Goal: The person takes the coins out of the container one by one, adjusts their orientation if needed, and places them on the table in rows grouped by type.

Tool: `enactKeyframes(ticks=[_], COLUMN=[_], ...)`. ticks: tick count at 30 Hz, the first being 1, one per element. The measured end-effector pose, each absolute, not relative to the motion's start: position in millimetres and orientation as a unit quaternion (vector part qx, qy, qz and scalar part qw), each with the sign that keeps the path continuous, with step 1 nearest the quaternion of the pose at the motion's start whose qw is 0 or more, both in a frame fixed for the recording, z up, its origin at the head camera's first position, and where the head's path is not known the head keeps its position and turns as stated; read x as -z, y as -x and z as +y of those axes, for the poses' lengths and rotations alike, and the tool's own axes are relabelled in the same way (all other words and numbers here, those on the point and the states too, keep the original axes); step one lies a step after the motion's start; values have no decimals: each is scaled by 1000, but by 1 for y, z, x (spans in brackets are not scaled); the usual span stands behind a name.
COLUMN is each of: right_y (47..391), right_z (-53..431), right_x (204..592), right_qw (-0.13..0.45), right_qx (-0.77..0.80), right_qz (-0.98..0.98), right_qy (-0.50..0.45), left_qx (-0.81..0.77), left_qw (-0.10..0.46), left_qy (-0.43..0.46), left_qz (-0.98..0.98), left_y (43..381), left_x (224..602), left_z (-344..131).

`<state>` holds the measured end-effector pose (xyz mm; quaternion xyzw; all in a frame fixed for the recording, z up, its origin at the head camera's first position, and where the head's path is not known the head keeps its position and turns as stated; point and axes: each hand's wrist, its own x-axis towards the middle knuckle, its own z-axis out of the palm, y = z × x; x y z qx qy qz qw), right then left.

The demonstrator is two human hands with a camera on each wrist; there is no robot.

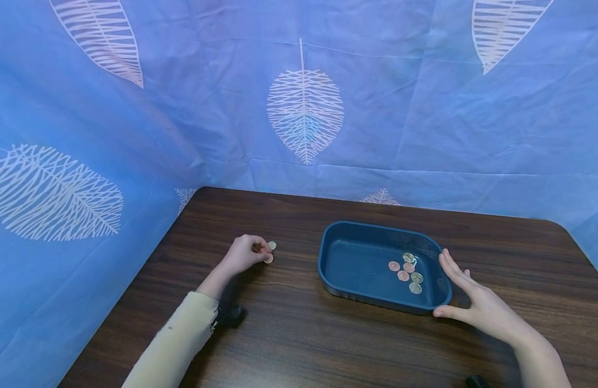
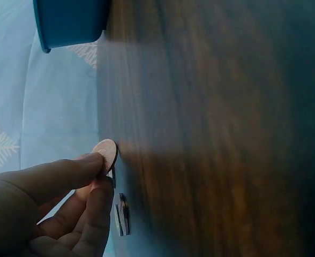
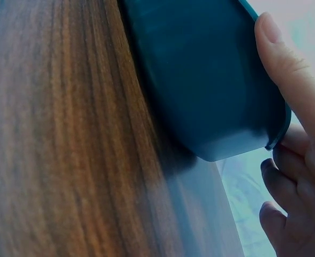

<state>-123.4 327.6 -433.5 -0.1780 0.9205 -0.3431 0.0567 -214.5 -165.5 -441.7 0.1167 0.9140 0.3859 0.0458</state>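
While the left forearm slants up from the lower left in a pale sleeve point(image 1: 174, 345), the left hand point(image 1: 242, 253) bends over the far left part of the table, its thumb and forefinger brought together on a copper-coloured coin point(image 2: 107, 153), the other fingers curled beneath; the coin is thin, round and dull pinkish brown, its surface design too blurred to read; in the left wrist view it stands steeply tilted, one face towards the camera, its outline narrowed to an oval whose free edge points up and away from the fingertips; whether it touches the table cannot be told; a silvery coin point(image 1: 272, 245) lies flat just beside the fingers; well to the right, a dark blue tray point(image 1: 347, 258) rests on the table point(image 1: 289, 334), its long axis running from left to right and slanting slightly nearer at the right end; copper-coloured and pale metal coins point(image 1: 403, 276) lie grouped in its right half; the right hand point(image 1: 480, 304), spread wide, touches that end, fingers along the end wall and thumb at the near corner; patterned blue cloth point(image 1: 221, 108) hangs behind.
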Motion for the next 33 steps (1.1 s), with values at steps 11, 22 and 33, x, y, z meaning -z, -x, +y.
enactKeyframes(ticks=[11, 22, 33], right_y=[123, 124, 124], right_z=[327, 327, 327], right_x=[434, 433, 432], right_qw=[57, 59, 60], right_qx=[342, 338, 334], right_qz=[921, 923, 924], right_qy=[177, 173, 173], left_qx=[-356, -380, -445], left_qw=[34, 39, 23], left_qy=[-103, -93, -177], left_qz=[928, 919, 877], left_y=[214, 213, 217], left_x=[443, 440, 401], left_z=[-163, -159, -120])
